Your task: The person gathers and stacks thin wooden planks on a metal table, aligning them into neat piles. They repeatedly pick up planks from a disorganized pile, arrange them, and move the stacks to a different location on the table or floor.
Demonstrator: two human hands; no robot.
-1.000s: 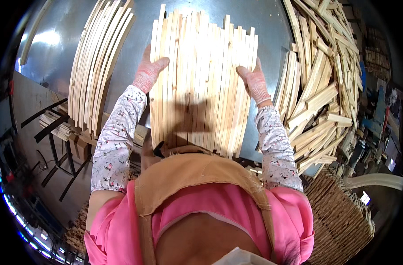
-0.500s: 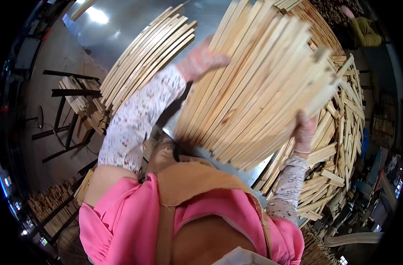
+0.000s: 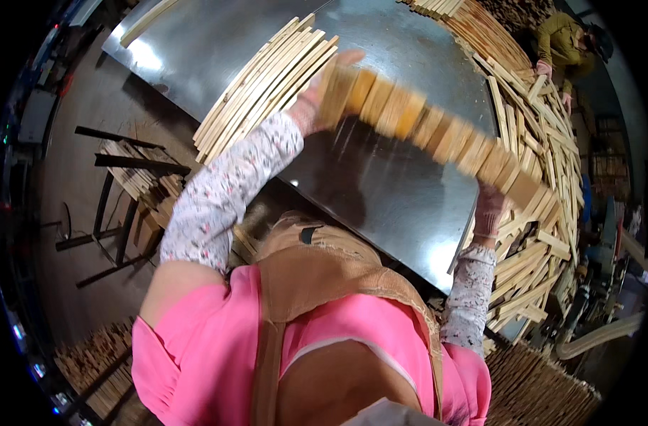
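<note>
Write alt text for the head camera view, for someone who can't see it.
Seen from above, a person in a pink top and tan apron grips a row of pale wooden slats between the left hand and right hand, end-on over a shiny grey metal table. More loose slats lie on the left, and a big heap of slats on the right.

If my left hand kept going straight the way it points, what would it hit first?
Probably nothing but the bundle of slats it already grips; the left hand points up-right over the bare metal table. Depth is unclear.
</note>
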